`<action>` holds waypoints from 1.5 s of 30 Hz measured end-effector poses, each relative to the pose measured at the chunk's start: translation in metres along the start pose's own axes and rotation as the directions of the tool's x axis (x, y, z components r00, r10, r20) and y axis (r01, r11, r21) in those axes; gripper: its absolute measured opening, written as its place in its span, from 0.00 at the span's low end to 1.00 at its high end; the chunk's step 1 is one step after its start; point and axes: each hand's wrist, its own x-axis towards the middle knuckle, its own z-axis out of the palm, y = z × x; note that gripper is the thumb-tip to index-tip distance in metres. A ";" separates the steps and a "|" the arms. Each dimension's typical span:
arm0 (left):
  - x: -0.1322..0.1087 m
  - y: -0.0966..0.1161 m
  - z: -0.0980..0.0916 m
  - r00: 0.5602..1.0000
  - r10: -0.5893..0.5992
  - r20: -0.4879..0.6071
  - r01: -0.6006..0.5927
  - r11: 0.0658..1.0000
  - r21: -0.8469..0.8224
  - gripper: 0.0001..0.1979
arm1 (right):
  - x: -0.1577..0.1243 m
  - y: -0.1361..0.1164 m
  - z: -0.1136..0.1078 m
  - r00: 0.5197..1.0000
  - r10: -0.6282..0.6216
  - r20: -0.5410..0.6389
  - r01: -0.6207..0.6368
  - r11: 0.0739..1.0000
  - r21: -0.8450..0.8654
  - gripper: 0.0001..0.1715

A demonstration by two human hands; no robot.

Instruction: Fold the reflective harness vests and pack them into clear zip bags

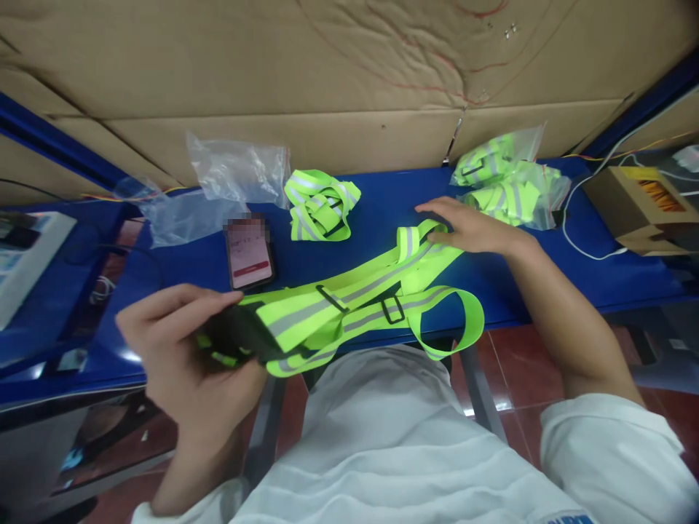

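Observation:
A neon yellow-green reflective harness (354, 298) with grey stripes and black slide buckles stretches between my two hands, above the table's front edge. My left hand (186, 356) is closed on its black end piece (245, 331), thumb below and fingers above. At the other end, my right hand (464, 225) has its thumb and fingers around the folded straps, its index finger stretched out. One strap loop (474, 320) hangs down below the right hand. Beyond the harness lies a bundled reflective strap set (322, 204) of the same colour.
Clear plastic bags (240, 171) and a phone (250, 255) lie on the blue table (382, 193) at left. Bagged reflective straps (505, 182) sit at back right, near a white cable (568, 211) and an open cardboard box (638, 207). Cardboard (245, 73) lines the back.

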 end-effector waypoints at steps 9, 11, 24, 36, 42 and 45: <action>0.050 0.051 0.014 0.998 0.048 -0.036 -0.048 0.999 -0.007 0.26 | -0.029 -0.138 0.026 0.935 -0.305 -0.183 0.336 0.925 0.179 0.54; 0.064 0.065 0.021 0.995 0.100 0.000 -0.100 0.995 0.010 0.26 | -0.025 -0.157 0.038 0.933 -0.274 -0.232 0.328 0.914 0.239 0.64; 0.080 0.067 0.043 0.831 0.371 0.414 -0.402 0.915 -0.012 0.25 | -0.025 -0.152 0.009 0.919 -0.221 -0.327 0.266 0.959 0.101 0.43; 0.079 0.074 0.058 0.864 0.206 0.460 -0.382 0.863 0.331 0.17 | -0.016 -0.170 0.046 0.937 -0.067 -0.343 -0.063 0.933 -0.354 0.40; 0.078 0.068 0.067 0.839 0.143 0.525 -0.332 0.899 0.286 0.16 | -0.013 -0.162 0.040 0.965 -0.072 -0.254 -0.045 0.903 -0.428 0.31; 0.081 0.057 0.066 0.791 0.203 0.577 -0.312 0.945 0.095 0.21 | -0.017 -0.155 0.033 0.965 -0.093 -0.243 -0.015 0.912 -0.409 0.32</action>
